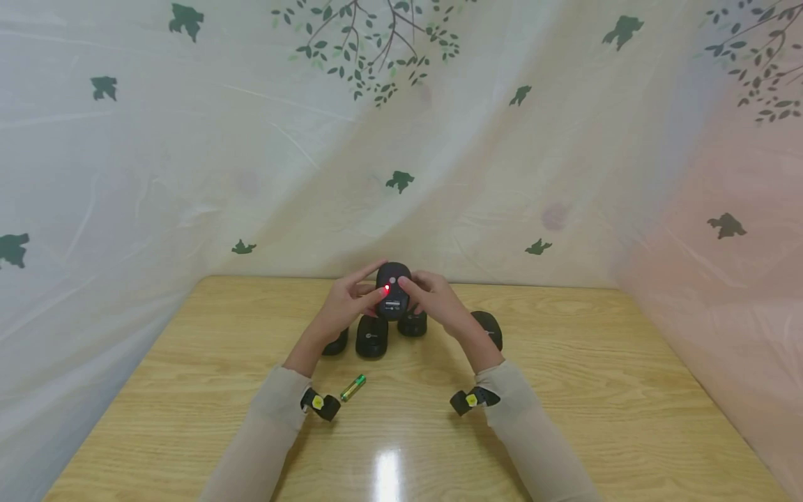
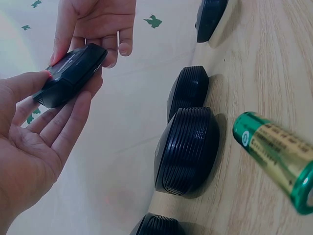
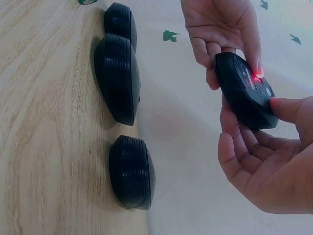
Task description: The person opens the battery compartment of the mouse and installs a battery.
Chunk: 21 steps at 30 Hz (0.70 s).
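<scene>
A matte black, oval computer mouse [image 1: 394, 305] is held up off the table in front of the person, its labelled underside turned to the head view and a red light [image 1: 387, 287] glowing on it. The left hand [image 1: 345, 301] pinches its left side, thumb on the underside near the light, fingers behind. The right hand [image 1: 437, 300] pinches the opposite side, its thumb also on the underside.

In the head view the held mouse overlaps the back edge of the pale wood-grain table [image 1: 596, 390], where a cream plastic curtain [image 1: 477, 174] printed with green birds and leaves rises. Just below it stand a rounded black mouse [image 1: 371, 340] and, to the right, a second black mouse [image 1: 412, 325], partly covered. A third black mouse [image 1: 337, 344] shows beside the left wrist; a fourth [image 1: 491, 328] sits by the right wrist, with a gap of wood before it.

A green-and-gold cylindrical battery [image 1: 353, 388] lies slantwise between the forearms, nearer the left one. Wide stretches of wood separate both forearms from the table's side edges
</scene>
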Available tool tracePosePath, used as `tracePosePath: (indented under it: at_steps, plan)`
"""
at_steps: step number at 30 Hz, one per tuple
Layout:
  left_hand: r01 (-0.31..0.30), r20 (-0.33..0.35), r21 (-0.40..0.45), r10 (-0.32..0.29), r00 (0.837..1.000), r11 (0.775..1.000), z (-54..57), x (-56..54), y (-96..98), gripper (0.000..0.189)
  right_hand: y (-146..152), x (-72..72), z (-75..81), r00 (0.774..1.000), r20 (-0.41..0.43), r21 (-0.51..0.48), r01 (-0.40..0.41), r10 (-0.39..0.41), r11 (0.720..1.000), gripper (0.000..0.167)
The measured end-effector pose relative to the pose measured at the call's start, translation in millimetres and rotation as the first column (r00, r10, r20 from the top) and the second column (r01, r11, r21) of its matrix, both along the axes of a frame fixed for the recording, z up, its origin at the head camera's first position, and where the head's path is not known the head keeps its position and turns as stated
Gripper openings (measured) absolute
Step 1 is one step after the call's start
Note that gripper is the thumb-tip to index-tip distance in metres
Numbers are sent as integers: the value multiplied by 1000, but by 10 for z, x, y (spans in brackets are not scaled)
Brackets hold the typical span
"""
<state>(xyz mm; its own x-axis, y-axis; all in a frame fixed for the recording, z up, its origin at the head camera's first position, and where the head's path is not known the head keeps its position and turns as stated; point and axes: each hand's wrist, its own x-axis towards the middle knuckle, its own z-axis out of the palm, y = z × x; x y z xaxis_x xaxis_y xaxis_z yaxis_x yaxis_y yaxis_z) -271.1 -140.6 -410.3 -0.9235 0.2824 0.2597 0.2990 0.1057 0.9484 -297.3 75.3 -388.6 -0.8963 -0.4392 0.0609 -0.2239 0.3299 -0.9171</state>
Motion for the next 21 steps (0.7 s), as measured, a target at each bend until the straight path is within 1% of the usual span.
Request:
tracePosePath:
  at_steps: [8,15,21]
  plan:
    - [2,7,-15,-2,1000,1000,3,-8,-6,58,25,-1,16,1000,10,0,-22,22,1000,46]
    - [5,1,-28,-5,1000,1000,9,-7,-8,58,43,-22,23,999,45,29,-13,12,999,46]
    - [24,-7,-41,-25,1000,999,1,-14,-16,59,59,-21,33,997,70,41,-21,19,999,43]
